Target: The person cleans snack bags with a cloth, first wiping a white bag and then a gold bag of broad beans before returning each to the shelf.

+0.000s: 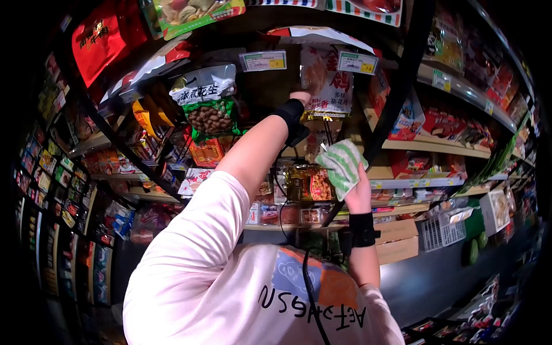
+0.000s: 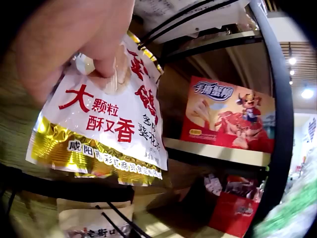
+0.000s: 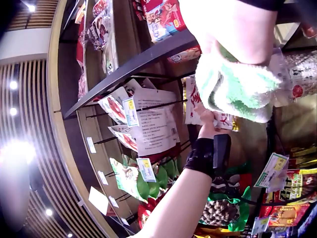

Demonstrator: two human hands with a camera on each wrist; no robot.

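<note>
My left hand (image 1: 302, 98) reaches into the rack and grips a white snack bag (image 1: 330, 86) with red lettering and a gold lower band. In the left wrist view, the left fingers (image 2: 105, 62) bend over the front of this bag (image 2: 106, 121), which hangs by the hook rods. My right hand (image 1: 359, 192) holds a green-and-white striped cloth (image 1: 343, 167), bunched up below and to the right of the bag. Seen from the right wrist, the cloth (image 3: 235, 89) covers most of the fingers.
Left of the left hand hangs a green peanut bag (image 1: 211, 115). Price tags (image 1: 263, 61) stick out on hook ends above. A black upright post (image 1: 397, 109) stands right of the bag, with shelved red boxes beyond. A cardboard box (image 1: 397, 240) and a white basket (image 1: 443, 230) sit lower right.
</note>
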